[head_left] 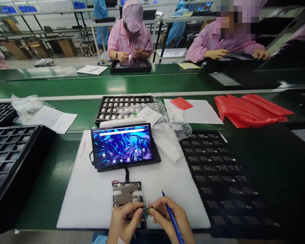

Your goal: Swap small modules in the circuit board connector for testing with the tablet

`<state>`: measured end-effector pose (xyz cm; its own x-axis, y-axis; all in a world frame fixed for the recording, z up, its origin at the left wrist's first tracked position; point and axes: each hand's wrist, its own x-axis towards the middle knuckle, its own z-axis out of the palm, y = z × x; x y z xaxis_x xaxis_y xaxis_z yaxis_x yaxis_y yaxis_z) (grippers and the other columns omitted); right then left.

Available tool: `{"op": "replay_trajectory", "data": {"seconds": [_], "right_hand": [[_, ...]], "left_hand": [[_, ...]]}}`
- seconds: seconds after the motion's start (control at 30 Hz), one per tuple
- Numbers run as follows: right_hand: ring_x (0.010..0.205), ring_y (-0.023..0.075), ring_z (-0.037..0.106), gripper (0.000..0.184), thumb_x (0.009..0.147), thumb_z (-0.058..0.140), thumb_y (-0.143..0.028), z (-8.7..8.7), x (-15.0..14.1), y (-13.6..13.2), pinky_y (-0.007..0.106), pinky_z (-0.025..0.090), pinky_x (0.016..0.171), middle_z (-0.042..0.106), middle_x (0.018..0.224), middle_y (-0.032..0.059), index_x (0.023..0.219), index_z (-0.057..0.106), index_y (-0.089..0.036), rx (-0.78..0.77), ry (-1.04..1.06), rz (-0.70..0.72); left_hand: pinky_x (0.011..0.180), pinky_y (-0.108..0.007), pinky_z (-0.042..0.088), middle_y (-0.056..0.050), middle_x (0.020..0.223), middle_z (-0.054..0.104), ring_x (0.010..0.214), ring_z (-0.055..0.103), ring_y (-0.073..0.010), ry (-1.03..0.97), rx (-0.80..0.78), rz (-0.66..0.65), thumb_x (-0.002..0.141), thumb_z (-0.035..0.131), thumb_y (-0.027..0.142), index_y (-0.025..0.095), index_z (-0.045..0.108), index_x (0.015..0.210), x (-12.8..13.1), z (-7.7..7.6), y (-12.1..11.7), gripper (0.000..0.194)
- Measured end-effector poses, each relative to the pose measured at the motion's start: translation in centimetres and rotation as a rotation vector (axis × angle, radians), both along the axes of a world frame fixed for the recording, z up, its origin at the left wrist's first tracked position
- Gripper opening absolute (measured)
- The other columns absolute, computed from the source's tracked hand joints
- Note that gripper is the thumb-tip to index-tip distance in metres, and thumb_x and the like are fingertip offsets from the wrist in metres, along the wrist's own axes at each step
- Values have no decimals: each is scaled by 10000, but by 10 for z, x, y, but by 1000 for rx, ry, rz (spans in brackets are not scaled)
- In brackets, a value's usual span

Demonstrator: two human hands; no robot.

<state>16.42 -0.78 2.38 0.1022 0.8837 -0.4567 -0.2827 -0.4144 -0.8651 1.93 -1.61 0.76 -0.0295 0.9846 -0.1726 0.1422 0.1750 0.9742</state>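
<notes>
My left hand (123,222) and my right hand (167,217) meet at the near edge of a white foam mat (91,193). Both pinch a small camera-like part (146,211) at the lower right corner of a bare circuit board (127,195). A blue pen (173,218) is also tucked in my right hand, its tip pointing up and away from me. A black cable runs from the board to a lit tablet (123,145) propped on a black base further back on the mat.
A black tray of small parts (218,179) lies right of the mat, another tray (124,106) behind the tablet under clear plastic wrap (167,128). Empty black trays (10,156) stack at left. Red bags (249,110) and papers lie beyond. Across the green belt, people in pink coats work.
</notes>
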Motion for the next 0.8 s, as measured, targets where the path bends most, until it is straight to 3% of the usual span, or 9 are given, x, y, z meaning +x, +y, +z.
{"op": "replay_trajectory", "data": {"seconds": [0.13,0.3,0.43,0.6,0.8], "right_hand": [[475,118,638,465,483,842,-539,-4,-2,0,171,500,449,653,567,-34,706,622,-195,17,-81,-54],[488,133,631,453,548,780,-600,-12,2,0,191,499,502,626,513,-37,656,591,-203,103,-227,2],[536,158,658,429,633,712,-626,-13,7,2,201,505,553,652,523,-15,609,602,-212,246,-449,55],[455,135,626,459,744,607,-630,-15,6,2,183,495,491,628,505,-16,561,593,-209,425,-592,131],[482,119,634,308,890,554,-382,-23,-1,-8,164,483,489,635,564,-12,633,605,-222,674,-771,72]], "left_hand": [[519,-161,540,-18,595,707,522,668,-132,-55,-127,-26,735,646,604,168,679,831,-5,-6,2,448],[473,-147,509,-5,505,656,462,645,-119,-89,-198,-8,694,658,644,151,639,730,-6,-11,-1,494],[487,-146,525,2,542,659,458,636,-106,-63,-116,50,722,647,621,166,663,729,-1,-11,-5,456],[466,-155,525,-9,560,665,461,641,-120,42,20,37,789,594,586,172,675,739,0,-10,-5,425],[461,-132,492,19,567,668,450,621,-94,177,255,13,874,541,483,209,672,755,2,-11,-2,326]]}}
